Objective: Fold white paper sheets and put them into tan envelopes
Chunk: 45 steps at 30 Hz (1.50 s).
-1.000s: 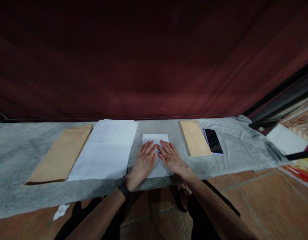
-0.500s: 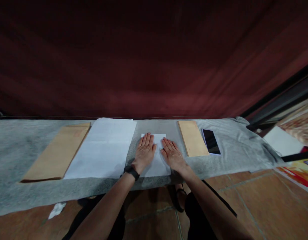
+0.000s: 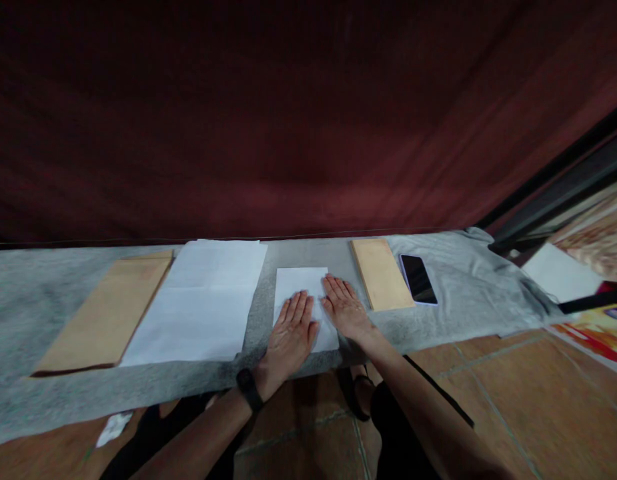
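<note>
A small white sheet of paper [image 3: 301,280], perhaps folded, lies on the grey cloth in front of me. My left hand [image 3: 292,333] rests flat on its lower left part, fingers stretched out and pointing away from me. On its right edge my right hand [image 3: 345,307] lies flat too, fingers extended. To the left is a stack of larger white paper [image 3: 201,300], and beyond it a stack of large brown envelopes [image 3: 105,313]. Right of my hands sits a stack of smaller tan envelopes [image 3: 382,273]. Neither hand grips anything.
A dark-screened phone [image 3: 419,279] lies right of the tan envelopes. The grey cloth [image 3: 468,280] covers a narrow bench against a dark red curtain [image 3: 288,147]. A crumpled white tissue [image 3: 113,428] is on the tiled floor. A black frame bar [image 3: 563,193] stands at the right.
My left hand has slid down the small white sheet toward me, uncovering its upper left part. My right hand stays almost in place. The view has shifted slightly.
</note>
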### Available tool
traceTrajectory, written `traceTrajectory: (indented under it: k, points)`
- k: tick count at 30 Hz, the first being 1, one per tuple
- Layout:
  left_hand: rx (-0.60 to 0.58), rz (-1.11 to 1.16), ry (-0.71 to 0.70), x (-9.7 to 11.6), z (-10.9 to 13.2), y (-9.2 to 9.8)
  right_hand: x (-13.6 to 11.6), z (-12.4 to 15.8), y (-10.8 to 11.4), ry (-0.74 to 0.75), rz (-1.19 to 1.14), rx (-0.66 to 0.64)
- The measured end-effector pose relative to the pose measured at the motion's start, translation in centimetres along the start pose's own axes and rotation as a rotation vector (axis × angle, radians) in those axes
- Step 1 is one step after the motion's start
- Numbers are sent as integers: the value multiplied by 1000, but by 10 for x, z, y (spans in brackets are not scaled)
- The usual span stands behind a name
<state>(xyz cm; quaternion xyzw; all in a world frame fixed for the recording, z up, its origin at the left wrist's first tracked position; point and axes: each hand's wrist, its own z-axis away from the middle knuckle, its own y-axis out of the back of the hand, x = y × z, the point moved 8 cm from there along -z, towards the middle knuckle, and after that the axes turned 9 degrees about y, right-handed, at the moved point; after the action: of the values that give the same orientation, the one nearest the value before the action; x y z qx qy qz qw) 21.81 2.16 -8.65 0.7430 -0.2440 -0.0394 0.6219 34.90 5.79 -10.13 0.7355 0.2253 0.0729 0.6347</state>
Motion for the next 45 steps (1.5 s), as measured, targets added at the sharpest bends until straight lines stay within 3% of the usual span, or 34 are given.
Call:
traceTrajectory:
  k: [4,7,12,19,28,36,45]
  points:
    - [-85,8,-162,20,24,-1,1,0,-1,-4,2,-15]
    - [-143,33,-234,22,32,1,1,1,-1,-6,1,-7]
    - [-180,53,-224,0,35,8,3,3,1,-23,12,8]
    - [-63,38,-142,-27,40,23,6,9,10,-55,-14,42]
    - [-127,56,-164,-30,44,26,-56,25,5,297,-168,-101]
    - [-178,123,-170,-27,46,37,-55,32,5,310,-154,-118]
    - [-206,-7,-259,-20,51,46,-63,45,13,379,-183,-184]
